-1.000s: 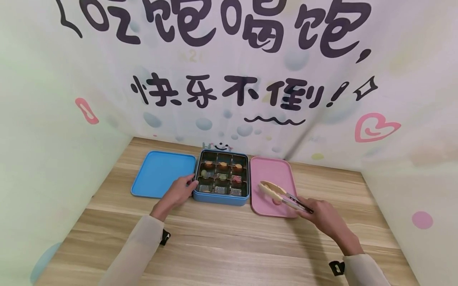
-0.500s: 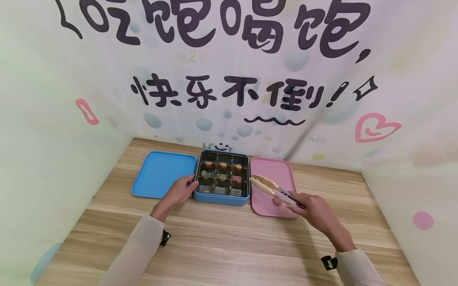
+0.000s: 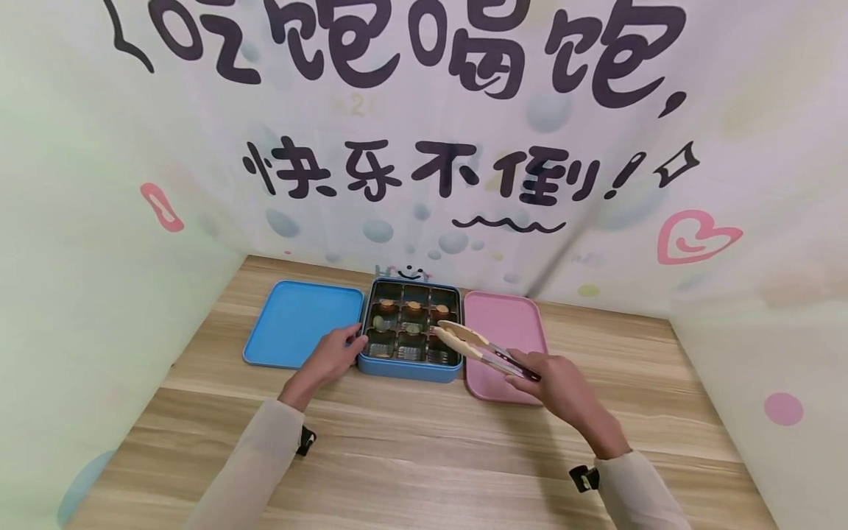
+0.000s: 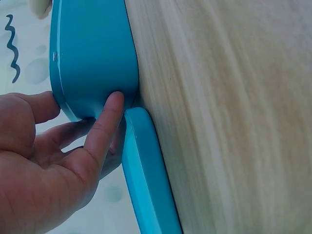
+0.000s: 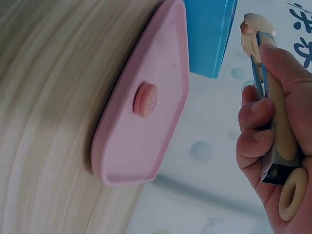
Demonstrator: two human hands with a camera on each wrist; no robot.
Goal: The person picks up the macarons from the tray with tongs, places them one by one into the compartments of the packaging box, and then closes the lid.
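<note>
A blue box with a dark divided insert stands at the back of the table. Orange macarons, green macarons and part of a pink one sit in its compartments. My left hand touches the box's left side; in the left wrist view its fingers rest against the wall, thumb at the rim. My right hand grips tongs, tips over the box's right column. Between the tips a brownish-pink patch shows in the right wrist view, too small to identify. A pink macaron lies on the pink tray.
The shallow blue lid lies left of the box. The pink tray lies close on the box's right. A printed backdrop stands behind the wooden table, with pale walls at both sides.
My right hand has moved left with the tongs, from above the pink tray to above the box's right side. My left hand has stayed at the box.
</note>
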